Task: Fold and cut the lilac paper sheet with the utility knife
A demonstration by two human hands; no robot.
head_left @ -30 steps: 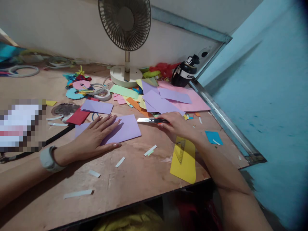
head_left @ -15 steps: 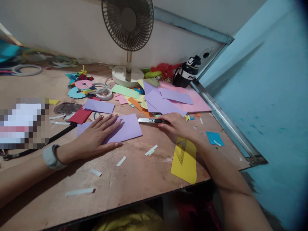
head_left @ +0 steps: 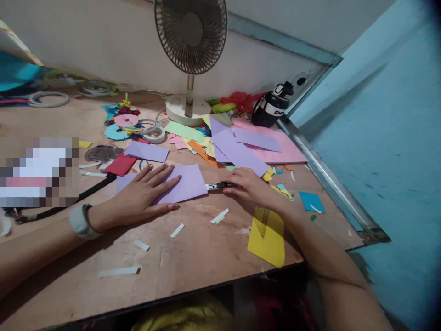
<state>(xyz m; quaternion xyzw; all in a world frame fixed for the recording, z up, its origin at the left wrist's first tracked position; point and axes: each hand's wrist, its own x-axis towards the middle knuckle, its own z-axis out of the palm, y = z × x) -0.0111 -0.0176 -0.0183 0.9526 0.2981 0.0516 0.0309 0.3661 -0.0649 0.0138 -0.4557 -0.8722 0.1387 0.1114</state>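
Observation:
My left hand [head_left: 151, 188] lies flat, fingers spread, over a folded purple paper [head_left: 189, 181] on the table. My right hand [head_left: 246, 186] is closed around a box cutter [head_left: 217, 185]. The cutter points left, its blade end at the paper's right edge; much of the blade is hidden by or in the paper. Beneath my right wrist is a yellow sheet [head_left: 267, 243] with a clear triangular ruler [head_left: 262, 223] on it. Another purple folded piece [head_left: 148, 151] sits beyond my left hand, over a red envelope-like piece [head_left: 120, 163].
Purple sheets [head_left: 237, 151] and coloured scraps are heaped beyond my right hand. A fan [head_left: 188, 110] and a black bottle [head_left: 272, 106] stand at the back. Tape rolls [head_left: 155, 134] sit left of the heap. White paper strips [head_left: 119, 271] lie near the table's front edge.
My right hand has brought the cutter down and toward me along the purple paper's right edge, and less of the blade shows. My left hand stays on the paper. The view has shifted slightly.

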